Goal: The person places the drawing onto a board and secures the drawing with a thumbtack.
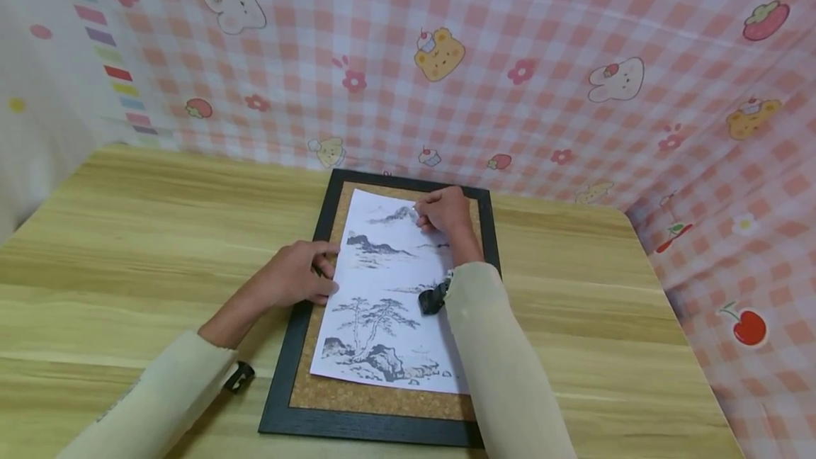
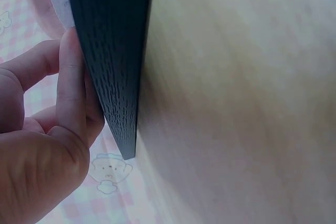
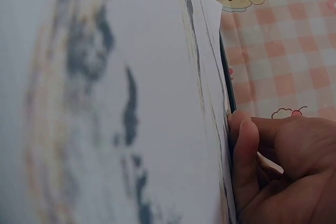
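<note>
A sheet of paper (image 1: 376, 282) printed with an ink landscape of mountains and trees lies on a cork board (image 1: 382, 402) with a black frame (image 1: 357, 427). At the sheet's left edge, my left hand (image 1: 299, 271) rests its thumb and fingertips, loosely spread. The left wrist view shows that hand (image 2: 47, 114) beside the dark frame (image 2: 113, 61). Near the upper right part of the sheet, my right hand (image 1: 445, 211) pinches a small pale thing (image 1: 414, 209), mostly hidden by the fingertips. Thumb and forefinger of the right hand (image 3: 283, 166) meet close over the paper (image 3: 163, 77).
The board lies on a wood-grain table (image 1: 159, 232), close to a pink checked cloth (image 1: 382, 55) hanging behind it. More of the cloth hangs along the right side. Black wrist-worn devices, the left one (image 1: 239, 377) and the right one (image 1: 435, 299), sit by the sleeves.
</note>
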`<state>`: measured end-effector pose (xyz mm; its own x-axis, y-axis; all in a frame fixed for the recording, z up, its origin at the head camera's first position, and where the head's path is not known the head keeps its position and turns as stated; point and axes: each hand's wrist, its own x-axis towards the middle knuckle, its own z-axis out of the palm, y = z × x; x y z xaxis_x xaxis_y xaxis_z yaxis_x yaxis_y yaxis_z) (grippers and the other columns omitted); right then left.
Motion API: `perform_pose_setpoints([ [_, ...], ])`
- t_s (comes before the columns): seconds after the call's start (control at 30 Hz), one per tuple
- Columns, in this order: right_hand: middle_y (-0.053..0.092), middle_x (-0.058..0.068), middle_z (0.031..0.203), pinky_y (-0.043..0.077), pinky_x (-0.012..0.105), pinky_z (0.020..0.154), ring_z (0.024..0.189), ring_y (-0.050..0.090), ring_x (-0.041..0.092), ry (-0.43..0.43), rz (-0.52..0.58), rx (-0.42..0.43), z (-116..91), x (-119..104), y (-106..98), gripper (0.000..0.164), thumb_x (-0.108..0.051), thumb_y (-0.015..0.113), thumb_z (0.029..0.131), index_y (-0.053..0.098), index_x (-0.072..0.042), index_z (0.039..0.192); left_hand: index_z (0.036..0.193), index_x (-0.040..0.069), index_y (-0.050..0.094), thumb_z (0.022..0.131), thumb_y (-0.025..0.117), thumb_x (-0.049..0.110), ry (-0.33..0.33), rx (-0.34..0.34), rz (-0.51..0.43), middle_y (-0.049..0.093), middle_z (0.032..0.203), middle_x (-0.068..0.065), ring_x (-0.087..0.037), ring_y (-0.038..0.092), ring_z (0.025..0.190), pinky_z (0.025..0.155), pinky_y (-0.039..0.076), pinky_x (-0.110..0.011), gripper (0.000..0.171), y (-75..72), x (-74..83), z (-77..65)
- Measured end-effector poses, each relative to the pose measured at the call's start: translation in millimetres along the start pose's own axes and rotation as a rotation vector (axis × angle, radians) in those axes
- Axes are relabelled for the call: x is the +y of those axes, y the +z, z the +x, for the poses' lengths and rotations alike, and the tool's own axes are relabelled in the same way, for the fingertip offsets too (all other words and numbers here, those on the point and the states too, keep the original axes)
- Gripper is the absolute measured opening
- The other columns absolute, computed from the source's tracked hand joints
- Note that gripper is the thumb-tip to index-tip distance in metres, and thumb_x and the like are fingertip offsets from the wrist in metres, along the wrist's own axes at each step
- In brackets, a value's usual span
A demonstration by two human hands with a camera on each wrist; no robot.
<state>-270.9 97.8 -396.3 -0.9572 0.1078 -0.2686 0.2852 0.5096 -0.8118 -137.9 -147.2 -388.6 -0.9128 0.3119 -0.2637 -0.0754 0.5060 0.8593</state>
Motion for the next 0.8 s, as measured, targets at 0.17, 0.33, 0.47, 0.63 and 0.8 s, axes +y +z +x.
perform_pose_setpoints([
  [0.17, 0.071, 0.010, 0.075, 0.055, 0.024, 0.050, 0.054, 0.063, 0.013, 0.006, -0.006, 0.000, 0.8, -0.4, 1.8, 0.011, -0.011, 0.071, 0.097, 0.078, -0.003, 0.098, 0.148, -0.012, 0.041, 0.090, 0.069, -0.007, -0.003, 0.002, 0.010, 0.063, 0.099, -0.017, -0.018, 0.070, 0.070, 0.066, 0.062, -0.032, 0.065, -0.1, 0.6, -1.6],
  [0.33, 0.070, 0.010, 0.073, 0.055, 0.025, 0.050, 0.054, 0.063, 0.014, 0.009, -0.016, -0.007, 1.1, -1.1, 2.2, 0.012, -0.012, 0.070, 0.097, 0.077, -0.002, 0.098, 0.148, -0.012, 0.041, 0.090, 0.069, -0.006, -0.004, 0.002, 0.013, 0.063, 0.099, -0.017, -0.018, 0.070, 0.070, 0.066, 0.062, -0.032, 0.065, -0.5, 0.3, -1.4],
  [0.47, 0.070, 0.010, 0.073, 0.055, 0.025, 0.050, 0.053, 0.063, 0.014, 0.007, -0.020, -0.009, 1.2, -1.4, 1.6, 0.011, -0.011, 0.071, 0.097, 0.078, -0.002, 0.097, 0.148, -0.012, 0.041, 0.090, 0.069, -0.006, -0.001, 0.003, 0.018, 0.063, 0.099, -0.016, -0.018, 0.070, 0.069, 0.065, 0.062, -0.032, 0.065, -0.4, 0.4, -1.2],
  [0.63, 0.070, 0.011, 0.073, 0.055, 0.024, 0.049, 0.053, 0.063, 0.014, 0.000, -0.016, -0.008, 1.4, -1.6, 1.1, 0.010, -0.009, 0.071, 0.096, 0.077, -0.002, 0.097, 0.148, -0.012, 0.041, 0.089, 0.069, -0.006, -0.003, 0.006, 0.014, 0.063, 0.099, -0.016, -0.018, 0.070, 0.070, 0.065, 0.062, -0.032, 0.065, 0.0, 0.4, -0.7],
  [0.8, 0.070, 0.011, 0.073, 0.056, 0.025, 0.050, 0.053, 0.063, 0.014, 0.004, -0.014, -0.008, 2.4, -2.1, 1.2, 0.009, -0.008, 0.071, 0.096, 0.077, -0.002, 0.098, 0.148, -0.012, 0.041, 0.089, 0.069, -0.006, -0.007, 0.000, 0.001, 0.062, 0.099, -0.017, -0.018, 0.070, 0.070, 0.066, 0.062, -0.033, 0.066, -0.3, 0.9, -0.5],
])
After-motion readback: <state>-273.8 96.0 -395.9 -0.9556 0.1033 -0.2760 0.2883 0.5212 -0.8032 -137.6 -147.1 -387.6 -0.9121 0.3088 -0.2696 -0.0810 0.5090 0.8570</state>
